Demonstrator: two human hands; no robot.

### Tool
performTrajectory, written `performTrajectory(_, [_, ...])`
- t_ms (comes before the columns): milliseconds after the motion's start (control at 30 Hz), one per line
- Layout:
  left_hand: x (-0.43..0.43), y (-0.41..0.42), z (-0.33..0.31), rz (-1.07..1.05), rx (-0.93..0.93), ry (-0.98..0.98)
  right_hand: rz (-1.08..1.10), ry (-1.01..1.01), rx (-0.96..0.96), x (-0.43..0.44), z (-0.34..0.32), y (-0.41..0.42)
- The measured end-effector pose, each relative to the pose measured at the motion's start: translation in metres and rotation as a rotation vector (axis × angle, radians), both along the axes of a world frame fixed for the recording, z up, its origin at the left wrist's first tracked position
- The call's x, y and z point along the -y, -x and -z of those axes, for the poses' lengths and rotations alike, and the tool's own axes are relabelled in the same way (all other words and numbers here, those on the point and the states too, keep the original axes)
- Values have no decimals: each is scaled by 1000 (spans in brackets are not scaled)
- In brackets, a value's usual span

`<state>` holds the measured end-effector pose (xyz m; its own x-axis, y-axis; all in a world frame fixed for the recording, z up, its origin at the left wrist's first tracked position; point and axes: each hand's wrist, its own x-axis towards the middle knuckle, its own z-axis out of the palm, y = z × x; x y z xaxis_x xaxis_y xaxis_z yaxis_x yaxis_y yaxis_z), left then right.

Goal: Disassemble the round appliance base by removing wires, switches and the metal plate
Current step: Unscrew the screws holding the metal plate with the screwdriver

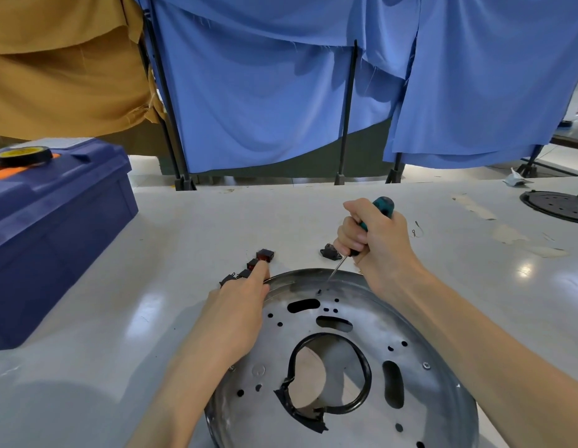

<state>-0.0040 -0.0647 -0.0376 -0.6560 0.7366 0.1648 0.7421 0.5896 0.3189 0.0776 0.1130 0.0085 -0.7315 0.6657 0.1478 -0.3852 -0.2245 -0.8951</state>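
Note:
A round metal plate with many holes and slots lies on the white table in front of me. A black ring sits at its middle opening. My right hand grips a teal-handled screwdriver, whose tip points down at a screw near the plate's far rim. My left hand rests on the plate's left rim with the index finger stretched forward. Three small red-and-black switches lie on the table just beyond that finger.
A small black part lies left of my right hand. A dark blue toolbox with a roll of black tape stands at the left. A black round base lies far right, a loose wire nearby. Blue and tan curtains hang behind.

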Motion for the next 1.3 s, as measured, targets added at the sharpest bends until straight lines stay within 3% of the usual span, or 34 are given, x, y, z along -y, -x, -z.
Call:
performTrajectory(533, [0,-1,0,-9,3,5,-12,-256,6,10,-2,1])
performTrajectory(800, [0,0,0,-28,7,7,-213,-423,95,16,-9,10])
performTrajectory(967, [3,2,0,-10,-17,8,-193,-678,88,20,-12,12])
performTrajectory(1300, [3,3,-7,7,-11,60,-102,-679,11,8,-13,10])
